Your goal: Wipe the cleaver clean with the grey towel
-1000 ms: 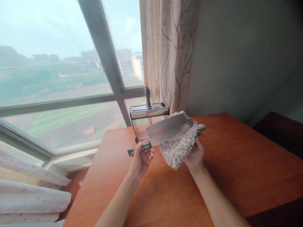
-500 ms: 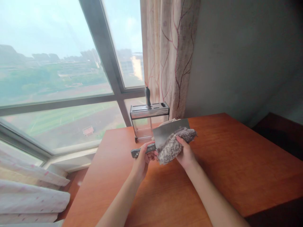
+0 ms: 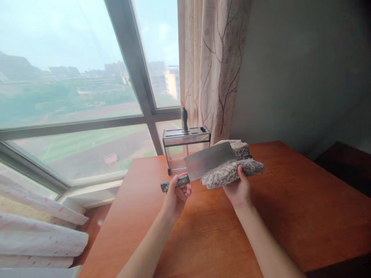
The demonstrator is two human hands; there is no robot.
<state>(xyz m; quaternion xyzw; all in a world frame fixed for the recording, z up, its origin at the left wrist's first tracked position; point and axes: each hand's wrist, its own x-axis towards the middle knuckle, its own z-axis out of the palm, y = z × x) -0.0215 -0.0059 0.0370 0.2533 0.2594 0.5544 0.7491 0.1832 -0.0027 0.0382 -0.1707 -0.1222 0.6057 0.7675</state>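
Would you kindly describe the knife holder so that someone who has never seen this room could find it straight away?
Start at the big window and follow the patterned curtain down to the far edge of the orange-brown table. There stands the knife holder, just behind the cleaver and grey cloth in the person's hands. It is the only clear box with a metal top, with one dark handle sticking up.

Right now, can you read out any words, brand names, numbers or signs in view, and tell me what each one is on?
None can be read.
Cleaver, held by the left hand: the blade is bare steel, with no mark showing.
Grey cloth, in the right hand: no label visible.
Knife holder on the wooden table: no lettering visible.
Buildings beyond the window: too hazy and small to make out any signs.
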